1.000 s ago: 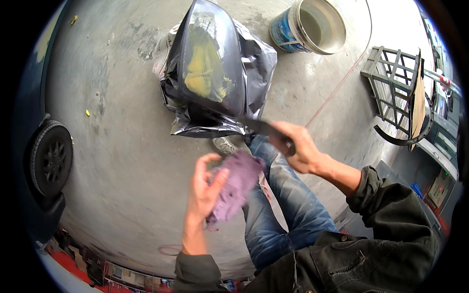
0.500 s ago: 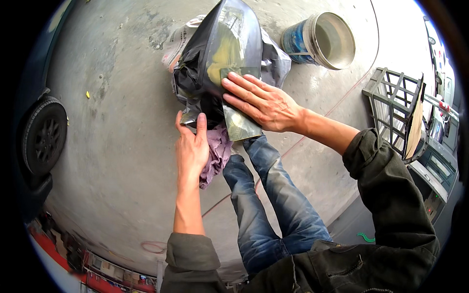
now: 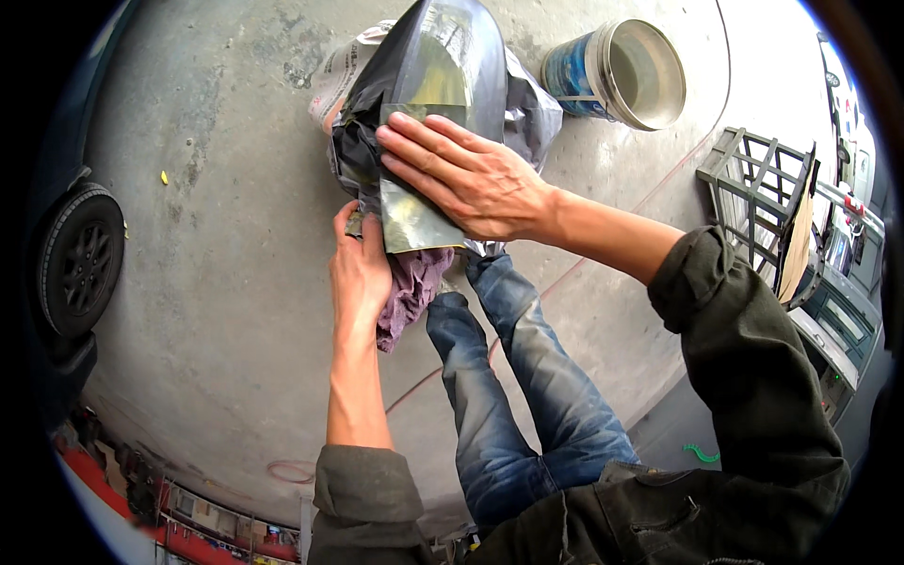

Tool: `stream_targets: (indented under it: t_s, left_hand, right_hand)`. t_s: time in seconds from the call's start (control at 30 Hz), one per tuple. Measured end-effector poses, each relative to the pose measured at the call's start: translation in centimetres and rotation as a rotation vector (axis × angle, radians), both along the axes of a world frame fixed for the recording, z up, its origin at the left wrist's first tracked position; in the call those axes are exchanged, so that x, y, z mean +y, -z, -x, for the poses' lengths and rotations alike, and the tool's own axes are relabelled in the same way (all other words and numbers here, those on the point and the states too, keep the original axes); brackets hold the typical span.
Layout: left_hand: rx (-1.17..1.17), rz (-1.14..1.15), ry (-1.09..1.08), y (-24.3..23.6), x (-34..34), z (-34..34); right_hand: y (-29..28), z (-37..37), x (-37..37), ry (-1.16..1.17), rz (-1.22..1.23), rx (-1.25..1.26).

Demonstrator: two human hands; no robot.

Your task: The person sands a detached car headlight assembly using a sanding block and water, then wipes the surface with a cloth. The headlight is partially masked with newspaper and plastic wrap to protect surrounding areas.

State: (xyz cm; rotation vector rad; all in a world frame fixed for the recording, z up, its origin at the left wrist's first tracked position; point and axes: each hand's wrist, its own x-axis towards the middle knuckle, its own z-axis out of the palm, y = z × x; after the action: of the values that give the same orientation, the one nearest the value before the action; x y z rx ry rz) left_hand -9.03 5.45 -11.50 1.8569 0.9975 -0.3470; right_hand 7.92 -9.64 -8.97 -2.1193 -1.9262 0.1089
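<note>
A dark, curved vehicle panel [image 3: 485,80] with a sanded yellowish patch rests on plastic-wrapped bundles in front of me. My right hand [image 3: 461,179] lies flat on a wet, grey-green sheet of sandpaper [image 3: 414,221], fingers stretched out, pressing it onto the panel. The sheet covers part of the patch. At the panel's lower left, my left hand [image 3: 360,259] is closed, thumb and forefinger around a small edge of it; the other fingers are partly hidden. A crumpled purple cloth [image 3: 414,292] hangs beside that hand, below the sandpaper.
A blue and white bucket [image 3: 574,80] lies tilted at the far right. Beyond my right arm stands a grey slatted crate [image 3: 753,188]. At left is a car wheel [image 3: 83,259]. A thin red hose [image 3: 650,200] crosses the concrete floor [image 3: 226,311]. White sacking [image 3: 344,75] lies behind the panel.
My right hand and the sandpaper have slid left and slightly away from me across the panel. My left hand has shifted a little left and away, still at the panel's edge.
</note>
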Motion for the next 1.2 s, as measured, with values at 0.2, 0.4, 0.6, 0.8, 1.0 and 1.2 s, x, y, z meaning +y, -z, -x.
stream_targets:
  t_s: [0.2, 0.4, 0.6, 0.8, 1.0, 1.2]
  left_hand:
    - [-0.010, 0.005, -0.052, 0.2, -0.4, -0.1]
    - [-0.258, -0.037, -0.019, 2.2, -0.6, 1.1]
    - [0.014, 0.015, -0.054, -0.2, -0.6, -0.4]
    - [-0.144, 0.017, -0.053, 1.4, -1.0, 0.8]
    - [-0.084, 0.082, -0.058, 0.9, -0.7, 0.1]
    - [-0.304, 0.009, -0.048, 2.7, -0.9, 1.4]
  right_hand:
    - [0.1, 2.0, -2.6, -0.043, 0.066, -0.050]
    - [-0.8, 1.7, 1.1, 0.133, 0.007, 0.026]
    - [-0.9, 3.4, -2.2, 0.104, 0.128, 0.033]
    - [-0.4, 3.7, 2.1, 0.364, 0.003, 0.082]
    - [-0.1, 5.6, -1.9, 0.299, 0.113, 0.058]
    - [-0.3, 5.3, 2.2, 0.462, 0.005, 0.103]
